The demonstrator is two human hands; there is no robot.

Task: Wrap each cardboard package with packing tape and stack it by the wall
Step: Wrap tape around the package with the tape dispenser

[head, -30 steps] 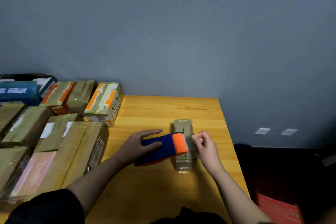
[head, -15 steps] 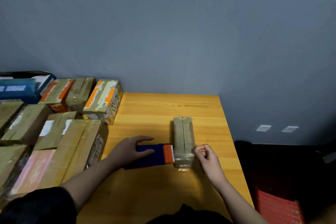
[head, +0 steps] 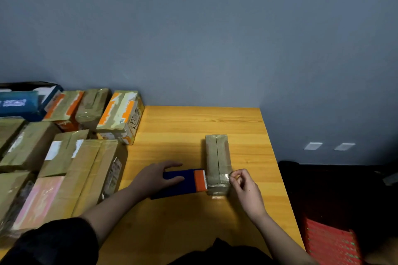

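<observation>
A narrow cardboard package [head: 216,157] lies lengthwise on the wooden table [head: 193,127], its near end crossed by clear tape. A blue tape dispenser with an orange cutter head [head: 189,180] lies flat on the table against the package's left side. My left hand [head: 155,178] rests on top of the dispenser, thumb and fingers curved round its body. My right hand [head: 245,187] is at the package's near right corner and pinches the free end of the clear tape [head: 226,177] between thumb and fingertips.
Several taped cardboard packages [head: 64,161] crowd the left side of the table, with an orange-and-white box [head: 120,114] and a blue box [head: 19,103] at the wall. A red crate [head: 331,243] stands on the dark floor to the right of the table's edge.
The dispenser came down from on top of the package to lie flat at its left side. My right hand slid from the top to the near right corner, still pinching the tape.
</observation>
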